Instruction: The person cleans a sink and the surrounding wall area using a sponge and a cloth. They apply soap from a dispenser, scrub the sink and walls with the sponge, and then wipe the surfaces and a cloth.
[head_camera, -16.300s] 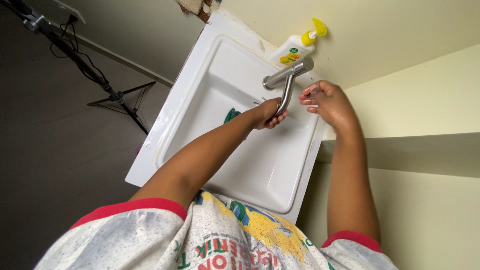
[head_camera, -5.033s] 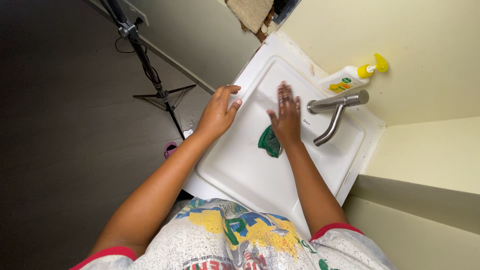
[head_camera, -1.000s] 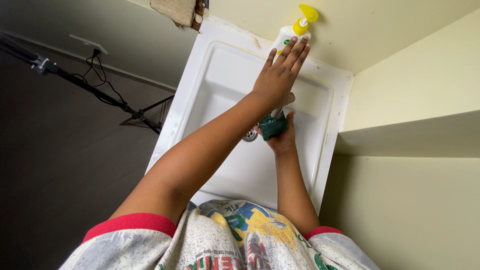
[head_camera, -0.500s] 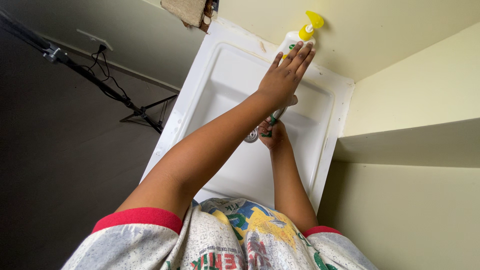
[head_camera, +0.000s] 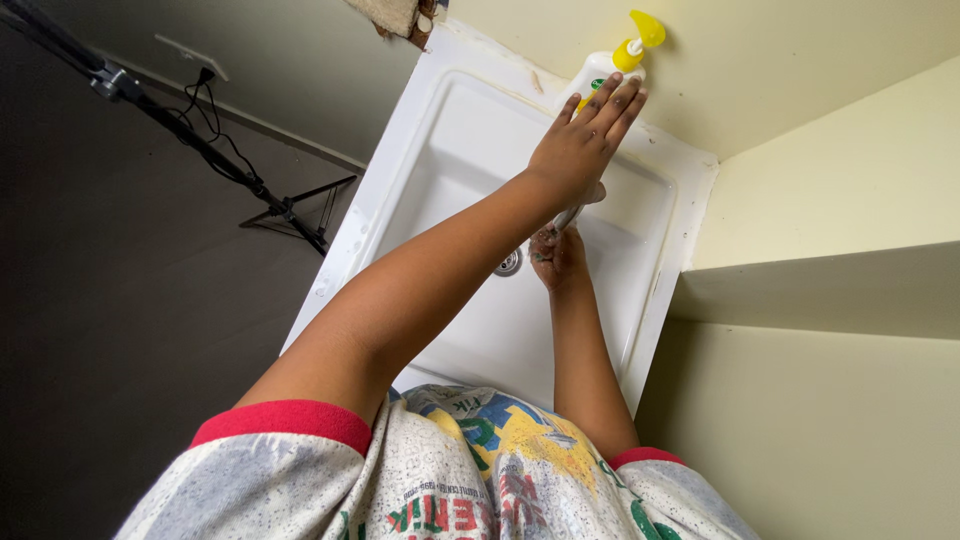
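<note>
Two hands over white sink, pale yellow walls, dark floor

The left hand stretches flat, fingers spread, toward the soap bottle with a yellow pump at the back rim of the white sink; the fingertips lie over the bottle's lower part. Below it, the right hand is cupped in the basin beside the drain, partly hidden by the left forearm. A black tripod stands on the dark floor at left.
</note>
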